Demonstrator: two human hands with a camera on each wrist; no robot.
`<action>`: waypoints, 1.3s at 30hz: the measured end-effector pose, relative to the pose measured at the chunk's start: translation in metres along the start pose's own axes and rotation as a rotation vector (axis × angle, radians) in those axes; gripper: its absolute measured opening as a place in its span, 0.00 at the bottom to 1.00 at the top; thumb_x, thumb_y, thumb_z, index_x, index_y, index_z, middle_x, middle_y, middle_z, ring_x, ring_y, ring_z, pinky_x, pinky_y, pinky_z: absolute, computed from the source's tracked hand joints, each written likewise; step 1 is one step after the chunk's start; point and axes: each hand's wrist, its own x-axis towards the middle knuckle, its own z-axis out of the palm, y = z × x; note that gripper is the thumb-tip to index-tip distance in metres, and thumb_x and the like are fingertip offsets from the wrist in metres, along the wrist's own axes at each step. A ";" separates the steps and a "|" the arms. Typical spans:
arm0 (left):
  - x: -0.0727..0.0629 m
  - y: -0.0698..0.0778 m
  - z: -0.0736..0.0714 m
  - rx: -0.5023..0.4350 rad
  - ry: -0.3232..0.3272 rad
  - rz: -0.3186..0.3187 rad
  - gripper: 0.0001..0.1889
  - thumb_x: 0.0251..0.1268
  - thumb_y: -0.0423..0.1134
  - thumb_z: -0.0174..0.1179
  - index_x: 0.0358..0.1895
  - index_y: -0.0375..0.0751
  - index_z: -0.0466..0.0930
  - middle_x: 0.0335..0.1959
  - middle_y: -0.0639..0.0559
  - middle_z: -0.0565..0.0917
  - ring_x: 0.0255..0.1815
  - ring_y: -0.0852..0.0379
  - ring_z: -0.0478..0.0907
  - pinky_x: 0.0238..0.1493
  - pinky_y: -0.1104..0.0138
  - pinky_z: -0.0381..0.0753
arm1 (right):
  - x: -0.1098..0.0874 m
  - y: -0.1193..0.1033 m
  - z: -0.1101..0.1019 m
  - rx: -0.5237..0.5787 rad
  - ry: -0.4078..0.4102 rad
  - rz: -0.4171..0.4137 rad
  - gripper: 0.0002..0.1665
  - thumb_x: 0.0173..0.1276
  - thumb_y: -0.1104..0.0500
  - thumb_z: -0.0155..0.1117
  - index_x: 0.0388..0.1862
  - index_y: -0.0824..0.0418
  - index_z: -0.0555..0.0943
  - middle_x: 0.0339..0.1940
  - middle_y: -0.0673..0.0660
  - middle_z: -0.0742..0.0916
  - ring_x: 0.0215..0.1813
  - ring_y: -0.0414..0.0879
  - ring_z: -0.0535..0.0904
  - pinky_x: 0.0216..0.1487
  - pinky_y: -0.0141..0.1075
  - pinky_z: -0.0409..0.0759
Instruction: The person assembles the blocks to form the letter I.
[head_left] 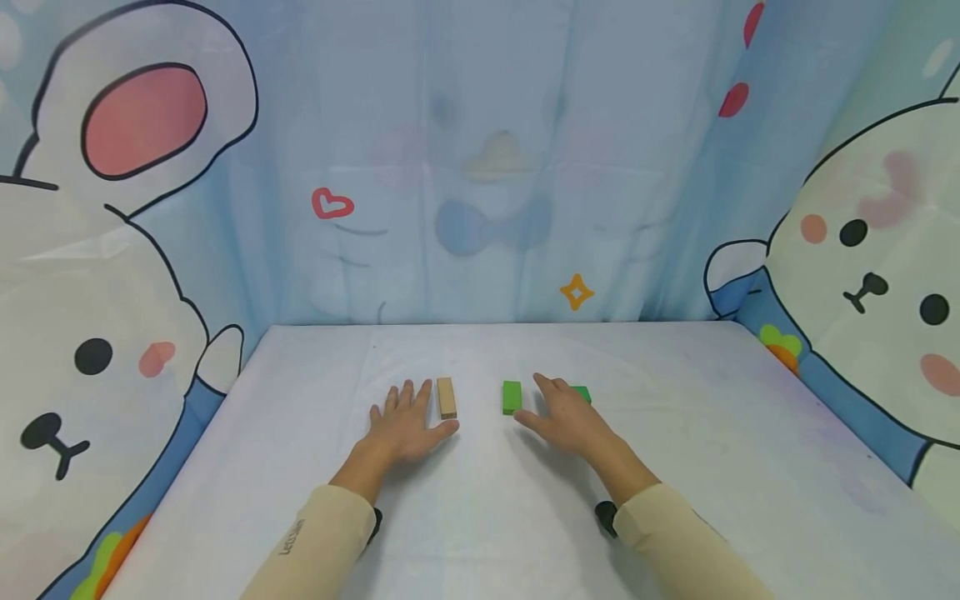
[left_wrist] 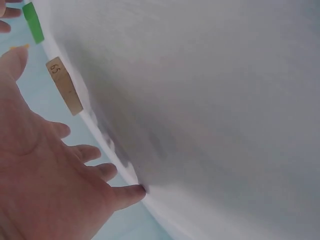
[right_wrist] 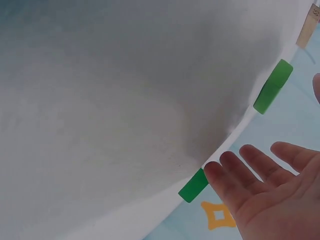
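A plain wooden block (head_left: pixel 446 398) lies on the white table, just right of my left hand (head_left: pixel 405 429). In the left wrist view that wooden block (left_wrist: pixel 65 86) bears the marking 65. My left hand has its fingers spread and holds nothing. A light green block (head_left: pixel 512 397) sits to the left of my right hand (head_left: pixel 567 419), close to the thumb. Beyond that hand's fingers a darker green block (head_left: pixel 581 393) is partly hidden in the head view; the right wrist view shows more of this darker green block (right_wrist: pixel 194 185). My right hand's fingers are extended around nothing.
White cloth covers the table (head_left: pixel 480 517). Behind it hangs a light blue curtain (head_left: pixel 480 167) printed with cartoon bears, a heart and a star. Dark bands show at both sleeve cuffs.
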 end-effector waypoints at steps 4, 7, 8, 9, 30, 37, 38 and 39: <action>0.002 0.002 0.001 0.005 0.005 -0.007 0.48 0.73 0.68 0.50 0.85 0.45 0.46 0.86 0.35 0.45 0.86 0.33 0.39 0.79 0.32 0.39 | 0.004 0.000 0.003 0.007 -0.004 0.014 0.49 0.75 0.39 0.62 0.81 0.68 0.59 0.77 0.75 0.69 0.77 0.69 0.67 0.73 0.63 0.68; 0.004 0.003 0.001 0.011 0.013 -0.006 0.48 0.73 0.68 0.50 0.85 0.45 0.46 0.86 0.35 0.45 0.86 0.32 0.38 0.79 0.32 0.38 | 0.007 -0.003 0.005 0.005 -0.009 0.023 0.50 0.75 0.39 0.62 0.81 0.67 0.60 0.77 0.74 0.69 0.77 0.69 0.67 0.73 0.63 0.68; 0.005 0.004 0.001 0.014 0.014 -0.008 0.48 0.73 0.68 0.49 0.85 0.45 0.45 0.86 0.35 0.45 0.86 0.32 0.38 0.79 0.32 0.38 | 0.008 -0.003 0.005 0.000 -0.010 0.023 0.49 0.74 0.39 0.62 0.81 0.67 0.60 0.77 0.74 0.70 0.76 0.69 0.68 0.73 0.63 0.69; 0.005 0.004 0.000 0.010 0.020 -0.007 0.48 0.73 0.68 0.50 0.85 0.45 0.46 0.86 0.34 0.45 0.86 0.32 0.38 0.79 0.32 0.37 | 0.009 -0.004 0.006 -0.004 -0.011 0.024 0.49 0.74 0.39 0.62 0.81 0.67 0.60 0.77 0.74 0.70 0.76 0.69 0.68 0.73 0.63 0.69; 0.020 0.006 0.002 0.017 0.050 -0.028 0.50 0.69 0.71 0.52 0.85 0.46 0.48 0.85 0.34 0.47 0.86 0.31 0.37 0.76 0.27 0.35 | 0.020 -0.012 0.009 -0.056 -0.030 0.077 0.49 0.74 0.37 0.61 0.81 0.67 0.61 0.77 0.72 0.70 0.77 0.71 0.66 0.73 0.63 0.69; 0.023 0.004 0.000 -0.004 0.051 -0.043 0.51 0.67 0.71 0.54 0.85 0.47 0.50 0.85 0.33 0.48 0.85 0.29 0.37 0.75 0.26 0.36 | 0.027 -0.015 0.012 -0.094 -0.027 0.079 0.49 0.74 0.38 0.62 0.80 0.68 0.62 0.76 0.72 0.72 0.75 0.70 0.69 0.71 0.62 0.72; 0.023 0.004 0.000 -0.006 0.049 -0.049 0.51 0.67 0.71 0.54 0.85 0.47 0.50 0.85 0.33 0.47 0.85 0.29 0.37 0.75 0.26 0.36 | 0.027 -0.016 0.012 -0.103 -0.028 0.078 0.49 0.74 0.38 0.62 0.80 0.68 0.63 0.75 0.72 0.72 0.74 0.70 0.69 0.70 0.62 0.72; 0.023 0.004 0.000 -0.008 0.048 -0.055 0.51 0.67 0.71 0.54 0.85 0.47 0.50 0.85 0.33 0.47 0.85 0.29 0.37 0.75 0.26 0.36 | 0.028 -0.017 0.013 -0.112 -0.026 0.076 0.49 0.73 0.37 0.63 0.79 0.68 0.63 0.75 0.72 0.73 0.74 0.70 0.70 0.70 0.62 0.73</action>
